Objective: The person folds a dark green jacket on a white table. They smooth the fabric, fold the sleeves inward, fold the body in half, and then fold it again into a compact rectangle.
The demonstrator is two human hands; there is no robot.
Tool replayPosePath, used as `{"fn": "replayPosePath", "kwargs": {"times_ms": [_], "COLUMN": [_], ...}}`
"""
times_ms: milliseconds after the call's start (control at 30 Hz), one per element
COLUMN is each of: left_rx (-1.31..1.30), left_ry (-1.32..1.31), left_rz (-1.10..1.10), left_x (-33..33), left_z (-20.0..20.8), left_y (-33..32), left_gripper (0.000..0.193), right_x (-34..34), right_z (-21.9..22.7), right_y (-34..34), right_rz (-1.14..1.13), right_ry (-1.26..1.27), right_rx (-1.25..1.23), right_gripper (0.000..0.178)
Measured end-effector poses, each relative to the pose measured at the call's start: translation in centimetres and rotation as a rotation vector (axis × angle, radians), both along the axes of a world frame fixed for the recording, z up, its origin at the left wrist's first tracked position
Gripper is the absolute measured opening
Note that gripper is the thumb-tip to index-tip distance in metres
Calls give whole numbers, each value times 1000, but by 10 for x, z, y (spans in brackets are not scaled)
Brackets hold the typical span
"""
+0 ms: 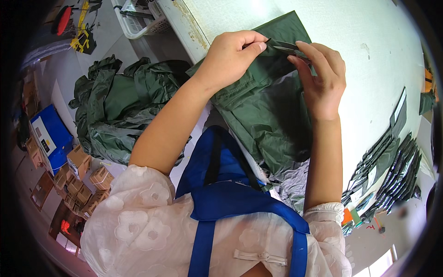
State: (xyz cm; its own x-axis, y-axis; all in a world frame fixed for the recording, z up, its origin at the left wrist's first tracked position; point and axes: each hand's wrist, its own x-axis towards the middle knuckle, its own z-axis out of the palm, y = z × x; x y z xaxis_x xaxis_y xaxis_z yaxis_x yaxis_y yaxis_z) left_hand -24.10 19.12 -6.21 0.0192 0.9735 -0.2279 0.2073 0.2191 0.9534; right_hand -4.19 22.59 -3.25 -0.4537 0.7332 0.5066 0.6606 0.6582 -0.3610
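A dark green, thin fabric piece (281, 111) lies over the table edge and hangs down toward my lap. My left hand (233, 57) is closed in a pinch on a small bit of this fabric, thumb against the index finger. Opposite it, my right hand (323, 76) grips a small pair of thread snips (285, 46) between thumb and fingers. The blades point left, toward the left fingertips, with a short gap between. Whether a loose thread sits in the pinch is too small to tell.
Left of the table is a large heap of green fabric (117, 99). A white plastic basket (136, 32) stands at the upper left. Dark flat folded pieces (392, 173) lie in rows on the right of the pale table (369, 87). Cardboard boxes (99, 177) are at far left.
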Motion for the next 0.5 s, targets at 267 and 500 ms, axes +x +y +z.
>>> {"fn": "replayPosePath", "kwargs": {"times_ms": [267, 500], "left_rx": [-50, 0], "left_ry": [-25, -5], "left_rz": [-22, -63], "left_x": [1, -1], "left_z": [5, 3], "left_y": [0, 0], "left_gripper": [28, 27], "right_x": [-1, -3], "right_z": [5, 0], "right_y": [7, 8], "right_rz": [75, 84], "right_ry": [-43, 40], "right_rx": [-6, -115], "right_gripper": [28, 28]}}
